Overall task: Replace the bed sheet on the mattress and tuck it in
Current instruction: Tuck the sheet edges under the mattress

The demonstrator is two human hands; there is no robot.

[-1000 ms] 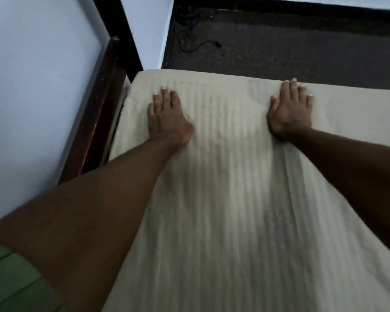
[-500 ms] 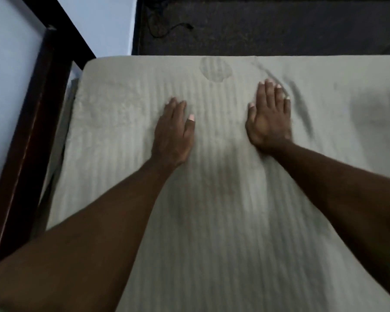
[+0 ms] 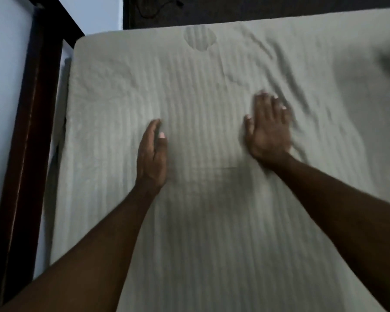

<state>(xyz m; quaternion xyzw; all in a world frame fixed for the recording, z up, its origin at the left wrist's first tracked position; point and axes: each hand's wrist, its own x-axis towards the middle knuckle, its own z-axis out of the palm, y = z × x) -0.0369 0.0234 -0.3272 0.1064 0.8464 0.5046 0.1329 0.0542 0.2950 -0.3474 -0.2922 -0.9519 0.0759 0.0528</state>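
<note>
A cream, faintly striped bed sheet (image 3: 200,244) covers the mattress and fills most of the view. It lies smooth on the left and in the middle, and several diagonal wrinkles (image 3: 302,86) run across its upper right. A round darker patch (image 3: 199,39) shows near the far edge. My left hand (image 3: 152,156) has straight fingers and is turned partly on its edge on the sheet. My right hand (image 3: 268,129) lies flat on the sheet with fingers spread, beside the wrinkles. Neither hand grips any fabric.
A dark wooden bed frame rail (image 3: 29,143) runs along the left side, against a pale wall (image 3: 2,75). Beyond the far mattress edge lies dark carpet (image 3: 257,7) with a black cable (image 3: 158,7) near the wall corner.
Both hands have slid back from the far mattress edge toward me over the sheet. The left hand has turned from flat onto its side. More wrinkled sheet on the right has come into view.
</note>
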